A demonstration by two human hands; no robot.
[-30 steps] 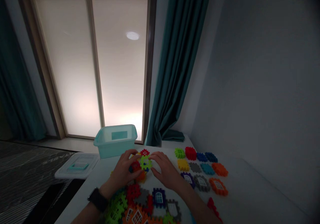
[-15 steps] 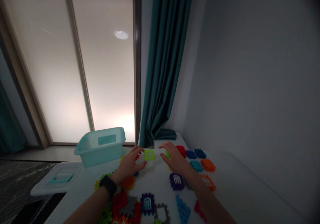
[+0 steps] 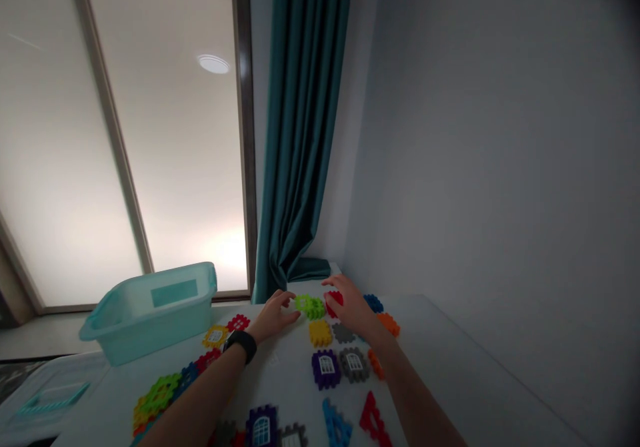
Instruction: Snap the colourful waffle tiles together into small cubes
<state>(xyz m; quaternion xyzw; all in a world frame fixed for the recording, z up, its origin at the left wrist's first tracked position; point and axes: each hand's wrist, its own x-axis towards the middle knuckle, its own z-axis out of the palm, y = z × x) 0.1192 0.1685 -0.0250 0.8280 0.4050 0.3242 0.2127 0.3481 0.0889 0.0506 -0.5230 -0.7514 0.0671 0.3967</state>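
Observation:
My left hand (image 3: 273, 316) is open and holds nothing, its fingertips a little short of a pair of joined green waffle blocks (image 3: 310, 307). My right hand (image 3: 351, 306) curls over a red waffle block (image 3: 334, 303) at the far end of the white table (image 3: 440, 367), with part of that block hidden by the fingers. Nearby lie a yellow block (image 3: 320, 332) and a grey block (image 3: 343, 332). Closer to me are a purple window piece (image 3: 326, 369), a grey window piece (image 3: 354, 364), a blue triangular roof piece (image 3: 336, 424) and a red one (image 3: 374, 422).
A pale teal plastic bin (image 3: 150, 314) stands at the table's far left, with its lid (image 3: 50, 394) lying beyond the left edge. More coloured pieces (image 3: 160, 394) lie left of my left forearm. A grey wall and a teal curtain (image 3: 300, 134) bound the right and far sides.
My view has swung, so the bin and table sit further left and lower. My right hand has come down onto the red block, and my left hand has drawn slightly back from the green pieces.

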